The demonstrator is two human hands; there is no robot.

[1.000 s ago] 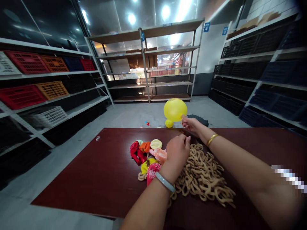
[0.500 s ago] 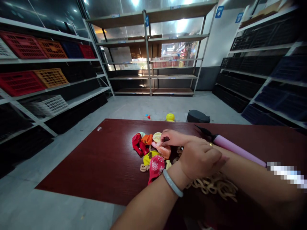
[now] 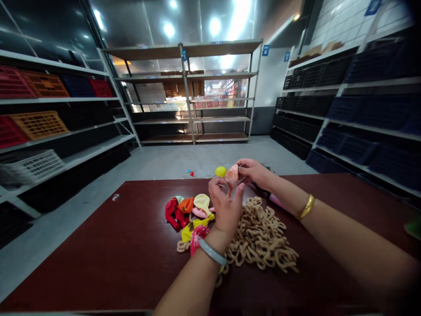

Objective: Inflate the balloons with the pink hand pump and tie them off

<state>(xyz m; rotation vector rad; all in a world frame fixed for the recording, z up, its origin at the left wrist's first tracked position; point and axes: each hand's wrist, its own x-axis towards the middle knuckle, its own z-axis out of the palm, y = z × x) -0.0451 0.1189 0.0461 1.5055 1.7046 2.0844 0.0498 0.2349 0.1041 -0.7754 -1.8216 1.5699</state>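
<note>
An uninflated salmon-orange balloon with a pale print (image 3: 232,174) is held up between my two hands above the table. My left hand (image 3: 225,199), with a pale bangle at the wrist, grips its lower end. At its upper right side the fingertips of my right hand (image 3: 253,171) pinch it; a gold bracelet circles that wrist. Below and left of my hands lie other limp balloons: a cream one (image 3: 201,202), an orange one (image 3: 186,205), a red one (image 3: 171,213), a yellow one (image 3: 194,228) and a patterned pink-red one (image 3: 197,237), partly hidden by my left wrist.
A heap of beige loops (image 3: 263,232) covers the table (image 3: 108,254) right of my left hand. Behind my right forearm shows part of a pink tube-shaped tool (image 3: 275,200). A yellow round object (image 3: 220,171) is beyond the far edge. Shelves with crates (image 3: 39,125) line both sides.
My right hand has picked the salmon-orange balloon from the pile and lifted it. My left hand has come up to it, uncrossing from the right forearm. The view has tilted upward and turned right.
</note>
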